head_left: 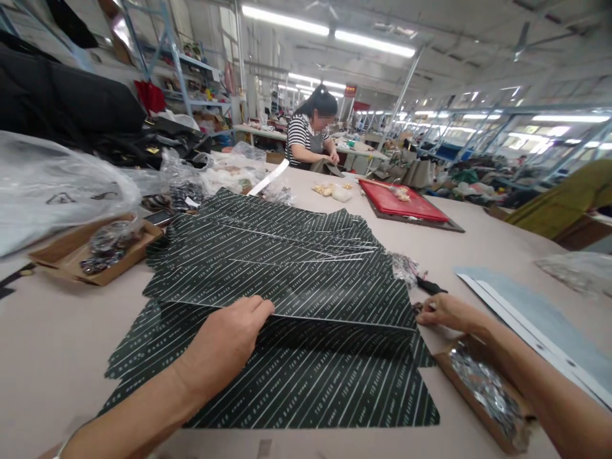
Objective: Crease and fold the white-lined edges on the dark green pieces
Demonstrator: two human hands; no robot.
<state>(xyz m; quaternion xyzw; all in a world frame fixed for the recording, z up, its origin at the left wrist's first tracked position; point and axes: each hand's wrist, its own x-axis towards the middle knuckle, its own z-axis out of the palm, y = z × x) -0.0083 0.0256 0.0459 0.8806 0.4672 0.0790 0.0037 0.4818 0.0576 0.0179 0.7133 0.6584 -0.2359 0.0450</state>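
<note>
Dark green fabric pieces [315,395] with white diagonal stripes and repeated lettering lie stacked in front of me. My left hand [234,338] is closed on the front edge of an upper piece and holds it raised, with a shadowed gap beneath. At the stack's right edge, my right hand [442,312] has its fingertips pinched together by a small dark bit too unclear to name. Beyond those fingers lies a black-handled tool [430,285], beside a clear bag of small parts [405,269]. Below my right forearm is a cardboard box [459,376] of shiny metal pieces.
Left of the fabric stands a cardboard tray [62,258] with bagged metal parts, near plastic sheeting [62,191]. A red board [406,199] and gold pieces [325,190] lie farther back. Another person [306,137] works across the table. White strips [540,341] lie at right.
</note>
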